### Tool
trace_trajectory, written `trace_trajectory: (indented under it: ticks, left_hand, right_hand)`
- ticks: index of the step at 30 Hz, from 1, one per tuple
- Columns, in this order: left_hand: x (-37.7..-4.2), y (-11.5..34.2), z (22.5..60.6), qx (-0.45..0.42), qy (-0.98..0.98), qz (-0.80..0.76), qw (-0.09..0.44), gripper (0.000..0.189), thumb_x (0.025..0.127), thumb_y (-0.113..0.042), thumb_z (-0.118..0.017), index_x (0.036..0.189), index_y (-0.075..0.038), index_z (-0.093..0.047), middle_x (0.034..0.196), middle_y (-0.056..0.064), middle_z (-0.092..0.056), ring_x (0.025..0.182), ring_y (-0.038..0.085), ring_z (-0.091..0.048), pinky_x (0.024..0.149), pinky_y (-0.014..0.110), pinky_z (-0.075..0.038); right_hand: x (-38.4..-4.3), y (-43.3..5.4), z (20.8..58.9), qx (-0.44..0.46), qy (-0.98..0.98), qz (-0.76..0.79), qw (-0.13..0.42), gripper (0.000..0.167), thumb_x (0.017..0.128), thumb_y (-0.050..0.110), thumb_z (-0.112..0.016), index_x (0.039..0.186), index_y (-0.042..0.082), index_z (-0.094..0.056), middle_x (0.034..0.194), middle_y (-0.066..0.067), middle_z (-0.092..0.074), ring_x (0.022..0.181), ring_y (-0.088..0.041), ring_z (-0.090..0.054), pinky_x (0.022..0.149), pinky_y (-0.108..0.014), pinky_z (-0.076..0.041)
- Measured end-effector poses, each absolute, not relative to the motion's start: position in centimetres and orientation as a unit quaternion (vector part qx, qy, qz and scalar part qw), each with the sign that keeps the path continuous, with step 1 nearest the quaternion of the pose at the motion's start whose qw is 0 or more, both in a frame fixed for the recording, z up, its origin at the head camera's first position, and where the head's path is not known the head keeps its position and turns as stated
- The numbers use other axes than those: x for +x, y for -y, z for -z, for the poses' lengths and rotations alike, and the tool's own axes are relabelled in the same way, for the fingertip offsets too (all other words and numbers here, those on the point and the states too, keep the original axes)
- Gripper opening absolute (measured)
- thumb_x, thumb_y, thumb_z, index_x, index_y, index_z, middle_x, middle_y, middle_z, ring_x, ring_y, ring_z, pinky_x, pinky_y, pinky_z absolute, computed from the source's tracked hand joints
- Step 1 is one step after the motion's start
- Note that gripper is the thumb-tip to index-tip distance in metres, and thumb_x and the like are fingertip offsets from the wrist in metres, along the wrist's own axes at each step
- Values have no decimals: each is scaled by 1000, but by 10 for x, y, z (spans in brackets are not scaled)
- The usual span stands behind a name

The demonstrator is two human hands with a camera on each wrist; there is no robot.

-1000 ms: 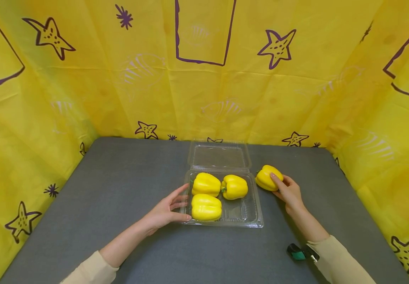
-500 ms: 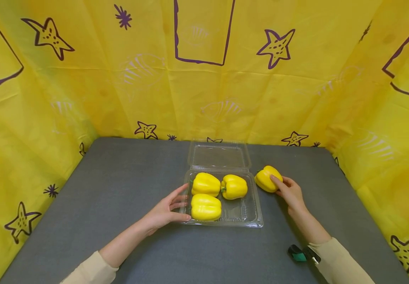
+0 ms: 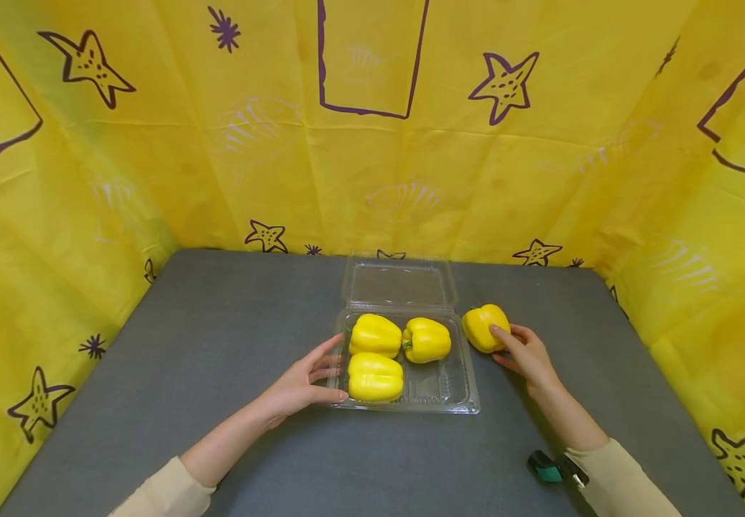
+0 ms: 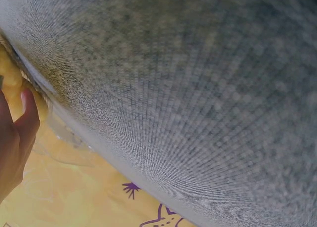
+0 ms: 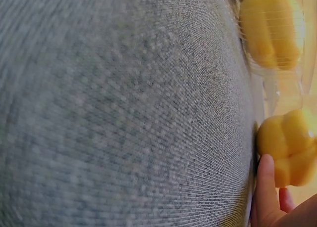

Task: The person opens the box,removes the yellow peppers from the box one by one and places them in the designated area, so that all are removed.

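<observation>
A clear plastic clamshell box (image 3: 443, 391) lies with its lid (image 3: 401, 283) folded back behind it. Inside are three yellow bell peppers: one at back left (image 3: 375, 334), one at front left (image 3: 375, 377), one at back right (image 3: 427, 340). My left hand (image 3: 301, 388) rests at the box's left side, fingers spread along it and thumb by the front corner. Just right of the box, my right hand (image 3: 529, 357) holds another yellow bell pepper (image 3: 485, 327) between thumb and fingers. The right wrist view shows this pepper (image 5: 287, 143) low by the cloth, its lobed end toward the camera.
Grey cloth covers the table (image 3: 249, 309). A black and green strap-like item (image 3: 547, 468) sits beside the right sleeve (image 3: 618, 477). Yellow printed curtains (image 3: 398, 158) hang behind the table and along both sides.
The pepper in my right hand has turned and shifted slightly left and nearer to me, with the hand following a little downward. My left hand and the box stay where they were.
</observation>
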State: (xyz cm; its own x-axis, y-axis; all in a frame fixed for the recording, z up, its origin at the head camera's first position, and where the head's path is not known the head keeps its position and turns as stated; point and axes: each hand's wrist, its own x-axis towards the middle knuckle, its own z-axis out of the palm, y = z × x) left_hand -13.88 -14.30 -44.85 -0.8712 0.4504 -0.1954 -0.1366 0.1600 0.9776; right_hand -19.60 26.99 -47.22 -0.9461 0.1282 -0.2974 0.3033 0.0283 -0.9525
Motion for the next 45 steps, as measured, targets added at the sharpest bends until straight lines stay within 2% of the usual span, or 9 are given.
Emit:
trace_trajectory:
  ticks: [3, 9, 14, 21, 27, 29, 36, 42, 45]
  left_hand:
    - [-138, 143, 448, 108, -726, -639, 231, 95, 81, -10, -79, 156, -18, -21, 147, 24, -38, 132, 41, -41, 95, 44, -48]
    - [-138, 143, 449, 107, -726, -639, 231, 95, 81, -10, -79, 156, -18, -21, 147, 24, -38, 131, 41, -41, 95, 44, -48]
    - [-138, 143, 449, 107, -728, -637, 230, 95, 81, -10, -79, 156, -17, -21, 146, 24, -39, 131, 41, -41, 95, 44, -48]
    - [-139, 143, 449, 105, -732, -633, 229, 95, 81, -10, -79, 156, -19, -21, 147, 24, -39, 131, 41, -42, 96, 45, -47]
    - [-139, 143, 450, 105, -733, -632, 228, 95, 81, -10, -79, 156, -18, -22, 146, 24, -39, 130, 41, -42, 95, 45, -48]
    - [-140, 143, 450, 105, -734, -631, 228, 95, 81, -10, -79, 156, -18, -22, 146, 24, -39, 130, 41, -42, 95, 46, -48]
    - [-140, 143, 450, 104, -734, -630, 230, 94, 82, -10, -79, 156, -19, -22, 147, 24, -39, 130, 41, -42, 96, 46, -47]
    - [-140, 143, 451, 105, -732, -633, 229, 95, 81, -10, -79, 156, -19, -22, 147, 24, -39, 131, 41, -42, 96, 46, -47]
    - [-140, 143, 451, 106, -731, -634, 229, 95, 81, -10, -79, 156, -19, -22, 147, 24, -38, 131, 42, -42, 96, 45, -48]
  right_hand:
    - [-196, -269, 472, 157, -712, 680, 70, 80, 85, 42, -74, 138, -3, -34, 111, -2, -51, 83, -4, -59, 73, -25, -56]
    - [-190, -262, 462, 148, -726, 667, 76, 78, 91, 37, -68, 140, -9, -29, 118, -10, -49, 83, -6, -59, 74, -25, -56]
    - [-189, -263, 461, 162, -728, 659, 95, 82, 90, 43, -68, 143, -5, -28, 120, -6, -48, 85, -5, -58, 76, -24, -55]
    - [-187, -261, 459, 156, -742, 645, 97, 84, 93, 43, -64, 145, -8, -24, 130, -16, -43, 89, -9, -55, 76, -25, -55]
    - [-185, -264, 460, 145, -729, 663, 90, 79, 90, 43, -67, 141, -6, -31, 115, -5, -48, 90, -11, -53, 75, -26, -56]
    - [-184, -264, 461, 149, -721, 672, 76, 78, 88, 43, -71, 138, -5, -35, 110, -2, -50, 89, -12, -53, 72, -26, -56]
    - [-186, -260, 455, 162, -745, 647, 20, 67, 93, 40, -64, 138, -3, -38, 110, 2, -50, 88, -7, -53, 73, -20, -53]
    - [-187, -255, 448, 174, -749, 638, -36, 51, 95, 34, -63, 131, 3, -46, 106, 8, -53, 96, -7, -50, 74, -21, -48]
    - [-187, -253, 447, 170, -743, 644, -62, 44, 95, 30, -64, 126, 3, -50, 101, 12, -56, 95, -7, -52, 74, -21, -48]
